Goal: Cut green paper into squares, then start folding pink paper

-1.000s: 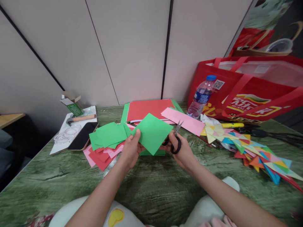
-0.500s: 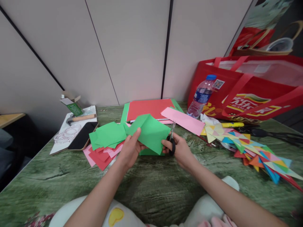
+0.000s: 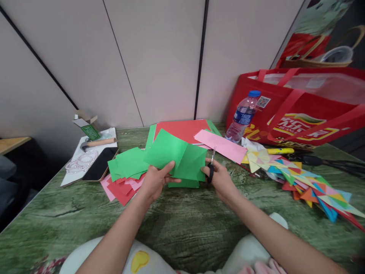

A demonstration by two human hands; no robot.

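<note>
A green paper with a crease down it (image 3: 168, 150) is held up over the middle of the table. My left hand (image 3: 156, 180) grips its lower edge, thumb on top and fingers beneath. My right hand (image 3: 221, 179) has black-handled scissors (image 3: 211, 172) in its grasp, blades pointing up and away, and its fingertips touch the paper's right edge. Under the held paper lies more green paper (image 3: 184, 184). Left of it, green pieces (image 3: 128, 164) overlap red pieces (image 3: 121, 191) and pink ones.
Red sheets (image 3: 182, 129) and a pink strip (image 3: 221, 145) lie behind. A water bottle (image 3: 242, 118) stands before a red bag (image 3: 302, 102). Folded colourful paper (image 3: 310, 182) spreads at right. A phone (image 3: 100, 163), a hammer (image 3: 99, 142) and a green box (image 3: 90, 131) are at left.
The held green paper has turned and opened out, and it now reaches further up and left. My right hand has shifted slightly right with the scissors. My left hand's fingers show more below the paper.
</note>
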